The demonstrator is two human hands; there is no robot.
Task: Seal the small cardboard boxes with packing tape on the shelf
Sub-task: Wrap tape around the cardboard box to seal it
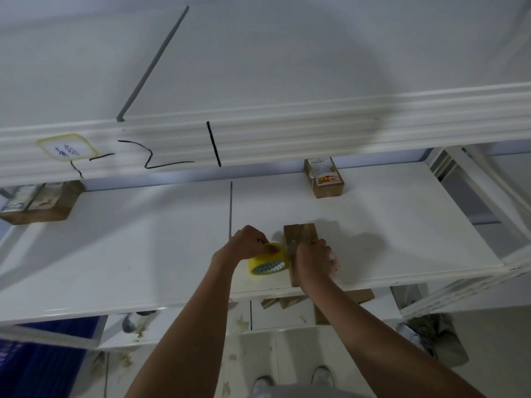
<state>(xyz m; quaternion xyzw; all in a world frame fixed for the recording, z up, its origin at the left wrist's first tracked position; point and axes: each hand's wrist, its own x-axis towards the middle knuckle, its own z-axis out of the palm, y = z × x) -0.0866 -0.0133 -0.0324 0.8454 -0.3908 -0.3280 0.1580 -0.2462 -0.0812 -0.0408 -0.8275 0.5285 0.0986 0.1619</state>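
Note:
A small brown cardboard box (300, 235) lies on the white shelf (143, 254) near its front edge, its two top flaps meeting along a centre seam. My right hand (313, 261) presses down on the box's near end. Just left of the box, a yellowish roll of packing tape (268, 261) rests against its side, with my left hand (250, 242) closed on the roll's top. Whether a strip of tape runs from the roll to the box is hidden by my hands.
Another small box with a printed label (324, 178) stands at the back right of the shelf, and a larger labelled box (40, 203) at the back left. An upper shelf beam (258, 136) hangs overhead. Cardboard pieces (359, 295) lie on the lower shelf.

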